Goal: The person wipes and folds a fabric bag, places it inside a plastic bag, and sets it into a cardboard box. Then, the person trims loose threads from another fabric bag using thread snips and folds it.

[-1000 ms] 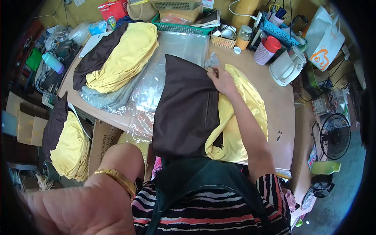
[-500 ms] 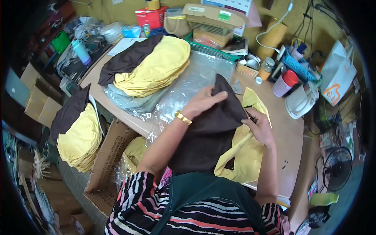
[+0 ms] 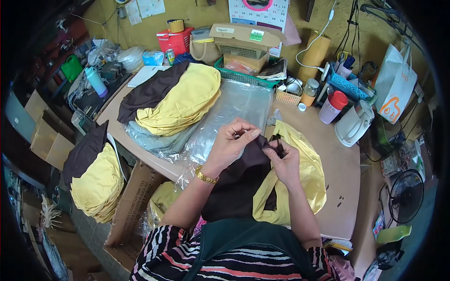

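My left hand [image 3: 234, 143] pinches the upper edge of a dark brown cloth [image 3: 236, 185], which is raised off the table in front of me. My right hand [image 3: 284, 161] is closed on the same edge, close beside the left. A small dark thing shows at its fingers, too small to name. Yellow fabric [image 3: 307, 164] lies under and right of my right hand, next to the brown cloth. Clear plastic sheets [image 3: 243, 100] lie flat behind my hands.
A brown and yellow cloth pile [image 3: 180, 100] sits on the table [image 3: 344, 187] at the left, another [image 3: 96, 182] beyond its edge. Below stands a cardboard box [image 3: 133, 201]. A kettle [image 3: 355, 124], a red-lidded cup [image 3: 332, 107] and a green basket [image 3: 243, 78] stand behind.
My left hand has come in from the lower left to the brown cloth. Both hands now hold its edge close together, and the cloth, flat on the table earlier, is lifted and gathered.
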{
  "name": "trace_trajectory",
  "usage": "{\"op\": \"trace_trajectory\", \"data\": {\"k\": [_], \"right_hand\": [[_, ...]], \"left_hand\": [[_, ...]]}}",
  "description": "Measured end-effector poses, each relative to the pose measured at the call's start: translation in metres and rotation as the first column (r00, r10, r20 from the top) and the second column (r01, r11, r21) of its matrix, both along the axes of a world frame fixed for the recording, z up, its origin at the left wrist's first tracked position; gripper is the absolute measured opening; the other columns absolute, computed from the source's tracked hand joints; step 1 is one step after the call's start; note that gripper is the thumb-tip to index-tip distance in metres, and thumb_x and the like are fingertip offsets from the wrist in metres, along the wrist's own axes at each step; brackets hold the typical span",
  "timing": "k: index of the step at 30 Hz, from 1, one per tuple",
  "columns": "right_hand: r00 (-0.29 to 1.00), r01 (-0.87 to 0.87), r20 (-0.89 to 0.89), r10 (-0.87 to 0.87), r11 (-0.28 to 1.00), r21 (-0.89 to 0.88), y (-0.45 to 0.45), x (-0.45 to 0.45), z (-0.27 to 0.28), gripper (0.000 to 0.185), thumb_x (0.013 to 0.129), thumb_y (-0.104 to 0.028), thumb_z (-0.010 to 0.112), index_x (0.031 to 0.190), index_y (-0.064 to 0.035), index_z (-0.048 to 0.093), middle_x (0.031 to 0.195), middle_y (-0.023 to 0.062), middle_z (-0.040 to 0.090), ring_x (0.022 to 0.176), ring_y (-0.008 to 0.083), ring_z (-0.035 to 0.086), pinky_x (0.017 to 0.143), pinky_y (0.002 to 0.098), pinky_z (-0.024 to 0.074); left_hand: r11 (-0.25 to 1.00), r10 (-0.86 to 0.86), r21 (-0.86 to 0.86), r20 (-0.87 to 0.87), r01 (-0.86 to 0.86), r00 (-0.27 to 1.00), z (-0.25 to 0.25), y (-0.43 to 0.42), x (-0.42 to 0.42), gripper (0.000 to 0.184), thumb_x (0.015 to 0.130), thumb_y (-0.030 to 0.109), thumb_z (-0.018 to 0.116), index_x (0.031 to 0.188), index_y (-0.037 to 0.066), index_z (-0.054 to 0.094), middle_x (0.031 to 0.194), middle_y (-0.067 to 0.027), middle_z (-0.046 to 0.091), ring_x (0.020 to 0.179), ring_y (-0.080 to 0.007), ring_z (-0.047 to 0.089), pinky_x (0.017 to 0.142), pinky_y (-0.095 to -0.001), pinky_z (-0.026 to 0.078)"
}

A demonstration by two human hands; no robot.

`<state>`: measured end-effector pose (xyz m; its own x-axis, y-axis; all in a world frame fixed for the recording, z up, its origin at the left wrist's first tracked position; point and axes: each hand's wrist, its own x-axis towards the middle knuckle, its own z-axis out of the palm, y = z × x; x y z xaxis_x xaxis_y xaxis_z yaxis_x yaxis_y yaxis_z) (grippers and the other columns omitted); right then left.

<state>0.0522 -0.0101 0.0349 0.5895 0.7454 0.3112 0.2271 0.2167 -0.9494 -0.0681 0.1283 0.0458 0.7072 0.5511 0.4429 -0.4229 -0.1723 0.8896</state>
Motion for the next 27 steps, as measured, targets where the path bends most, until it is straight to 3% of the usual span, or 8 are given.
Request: {"op": "trace_trajectory", "data": {"k": [1, 5, 7, 10, 12, 14, 18, 27], "right_hand": [[0.998, -0.007, 0.061, 0.012, 0.996, -0.088, 0.000, 0.000, -0.003, 0.011, 0.082, -0.005, 0.072, 0.085, 0.0016, 0.064, 0.072, -0.0031, 0.056, 0.065, 0.0050, 0.047, 0.058, 0.0229, 0.0402], [0.984, 0.026, 0.179, -0.019, 0.999, -0.035, -0.001, 0.002, -0.012, 0.010, 0.083, -0.005, 0.071, 0.084, 0.0016, 0.064, 0.068, 0.0002, 0.054, 0.062, 0.0063, 0.046, 0.058, 0.0228, 0.0396], [0.965, 0.044, 0.259, -0.028, 0.997, -0.059, -0.004, 0.004, -0.005, 0.017, 0.081, -0.010, 0.074, 0.090, -0.0003, 0.065, 0.076, 0.0050, 0.055, 0.064, 0.0117, 0.053, 0.057, 0.0255, 0.0419], [0.740, 0.341, 0.564, -0.367, 0.927, 0.156, -0.012, -0.015, 0.037, 0.026, 0.079, -0.017, 0.076, 0.098, -0.0031, 0.065, 0.088, 0.0073, 0.055, 0.072, 0.0206, 0.060, 0.060, 0.0314, 0.0450], [0.763, 0.329, 0.558, -0.327, 0.939, 0.101, -0.018, -0.013, 0.044, 0.032, 0.077, -0.020, 0.076, 0.105, -0.0077, 0.065, 0.099, 0.0070, 0.054, 0.079, 0.0244, 0.060, 0.062, 0.0364, 0.0445], [0.408, 0.408, 0.850, -0.334, 0.899, 0.157, -0.026, -0.016, 0.062, 0.030, 0.077, -0.017, 0.074, 0.106, -0.0107, 0.065, 0.096, 0.0043, 0.055, 0.075, 0.0214, 0.058, 0.063, 0.0361, 0.0416], [0.220, 0.366, 0.906, -0.362, 0.891, 0.267, -0.022, -0.021, 0.071, 0.032, 0.072, -0.016, 0.075, 0.102, -0.0117, 0.067, 0.088, 0.0016, 0.054, 0.070, 0.0184, 0.056, 0.062, 0.0350, 0.0377], [0.105, 0.322, 0.912, -0.396, 0.882, 0.345, -0.020, -0.019, 0.073, 0.023, 0.071, -0.012, 0.069, 0.093, -0.0084, 0.066, 0.076, 0.0012, 0.051, 0.062, 0.0155, 0.052, 0.056, 0.0317, 0.0323]], "left_hand": [[0.979, 0.073, 0.192, -0.046, -0.063, 0.996, 0.001, 0.001, -0.003, 0.017, 0.093, 0.013, 0.063, 0.104, 0.001, 0.068, 0.095, -0.0009, 0.065, 0.076, -0.0063, 0.057, 0.069, -0.0181, 0.044], [0.991, 0.106, 0.102, -0.219, -0.086, 0.970, 0.014, -0.006, -0.015, 0.016, 0.092, 0.012, 0.064, 0.103, 0.000, 0.067, 0.100, -0.0061, 0.067, 0.078, -0.0110, 0.063, 0.066, -0.0181, 0.048], [0.862, -0.132, -0.498, -0.045, 0.092, 0.990, 0.017, -0.011, -0.015, 0.014, 0.094, 0.011, 0.060, 0.098, -0.002, 0.064, 0.108, -0.0147, 0.066, 0.086, -0.0188, 0.069, 0.070, -0.0238, 0.057], [0.678, -0.266, -0.644, 0.234, 0.354, 0.935, 0.009, -0.007, -0.013, 0.017, 0.097, 0.012, 0.053, 0.092, -0.003, 0.059, 0.113, -0.0238, 0.063, 0.100, -0.0253, 0.067, 0.083, -0.0320, 0.059], [0.681, -0.253, -0.646, 0.235, 0.345, 0.939, 0.016, -0.015, -0.012, 0.018, 0.098, 0.012, 0.051, 0.090, -0.003, 0.057, 0.113, -0.0253, 0.063, 0.101, -0.0264, 0.067, 0.086, -0.0339, 0.058], [0.680, -0.241, -0.652, 0.234, 0.336, 0.942, 0.019, -0.022, -0.009, 0.019, 0.099, 0.012, 0.049, 0.088, -0.003, 0.055, 0.114, -0.0267, 0.062, 0.101, -0.0275, 0.066, 0.089, -0.0358, 0.057], [0.690, -0.209, -0.646, 0.256, 0.328, 0.944, 0.019, -0.029, -0.004, 0.017, 0.100, 0.012, 0.049, 0.089, 0.000, 0.054, 0.116, -0.0261, 0.061, 0.099, -0.0239, 0.066, 0.089, -0.0346, 0.056], [0.784, -0.222, -0.526, 0.258, 0.329, 0.940, 0.016, -0.037, 0.007, 0.013, 0.099, 0.014, 0.050, 0.091, 0.005, 0.056, 0.120, -0.0226, 0.060, 0.105, -0.0212, 0.063, 0.094, -0.0380, 0.052]]}}
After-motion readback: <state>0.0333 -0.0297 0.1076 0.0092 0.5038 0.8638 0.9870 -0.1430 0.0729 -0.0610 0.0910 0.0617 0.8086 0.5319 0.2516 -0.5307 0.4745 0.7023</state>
